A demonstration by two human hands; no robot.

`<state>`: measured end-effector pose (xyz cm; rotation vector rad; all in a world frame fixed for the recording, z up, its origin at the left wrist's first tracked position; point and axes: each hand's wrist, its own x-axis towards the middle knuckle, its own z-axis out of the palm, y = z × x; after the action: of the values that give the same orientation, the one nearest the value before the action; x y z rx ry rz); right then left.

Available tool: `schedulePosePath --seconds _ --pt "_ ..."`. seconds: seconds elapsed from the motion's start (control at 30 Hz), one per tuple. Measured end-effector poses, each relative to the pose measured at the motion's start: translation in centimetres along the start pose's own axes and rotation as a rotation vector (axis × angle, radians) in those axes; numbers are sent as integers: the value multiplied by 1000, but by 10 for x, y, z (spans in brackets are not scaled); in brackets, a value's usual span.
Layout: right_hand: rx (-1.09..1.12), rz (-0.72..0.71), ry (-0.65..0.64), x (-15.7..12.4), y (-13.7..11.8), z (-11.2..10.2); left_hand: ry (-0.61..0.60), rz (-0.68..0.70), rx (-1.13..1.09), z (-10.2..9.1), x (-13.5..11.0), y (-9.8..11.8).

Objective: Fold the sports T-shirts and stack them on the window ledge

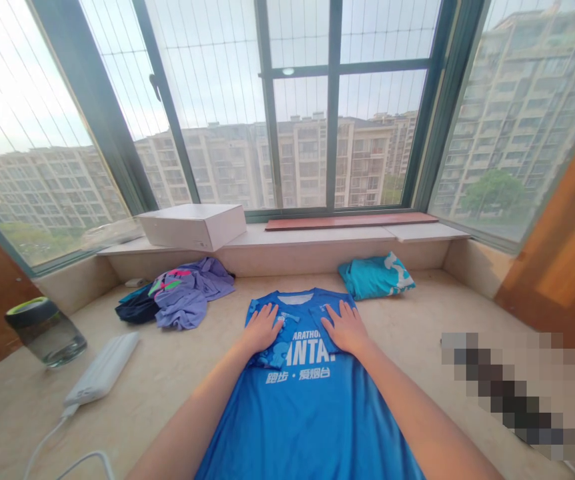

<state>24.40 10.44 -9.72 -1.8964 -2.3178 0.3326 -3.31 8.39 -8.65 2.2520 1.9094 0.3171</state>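
Note:
A blue T-shirt (307,413) with white lettering lies face up on the stone ledge, its collar toward the window. Both its sleeves are folded inward over the chest. My left hand (265,327) rests flat on the left folded sleeve, fingers spread. Flat on the right folded sleeve lies my right hand (345,328), its fingers also apart. The shirt's lower end runs out of view at the bottom, between my forearms.
Crumpled purple clothing (187,293) lies at the back left, a folded teal garment (375,277) at the back right. A water bottle (47,333) and a white power bank (102,370) with a cable are at left. A white box (192,227) sits by the window; a pixelated object (512,393) lies right.

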Motion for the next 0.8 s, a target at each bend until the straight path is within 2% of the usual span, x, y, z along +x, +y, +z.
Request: schedulePosePath --seconds 0.13,0.23,0.3,0.47,0.7,0.8 --pt "11 26 74 2 5 -4 98 -108 29 -7 9 -18" --pt "5 134 192 7 18 -15 180 -214 47 -16 14 -33" --pt "1 192 223 11 27 -22 198 -260 38 -22 16 -42" --pt "13 193 220 20 38 -28 225 -245 -30 -31 20 -53" --pt "52 204 268 34 44 -26 296 -229 -127 -40 23 -51" --pt "59 220 281 39 50 -23 278 -226 -175 -45 22 -51"
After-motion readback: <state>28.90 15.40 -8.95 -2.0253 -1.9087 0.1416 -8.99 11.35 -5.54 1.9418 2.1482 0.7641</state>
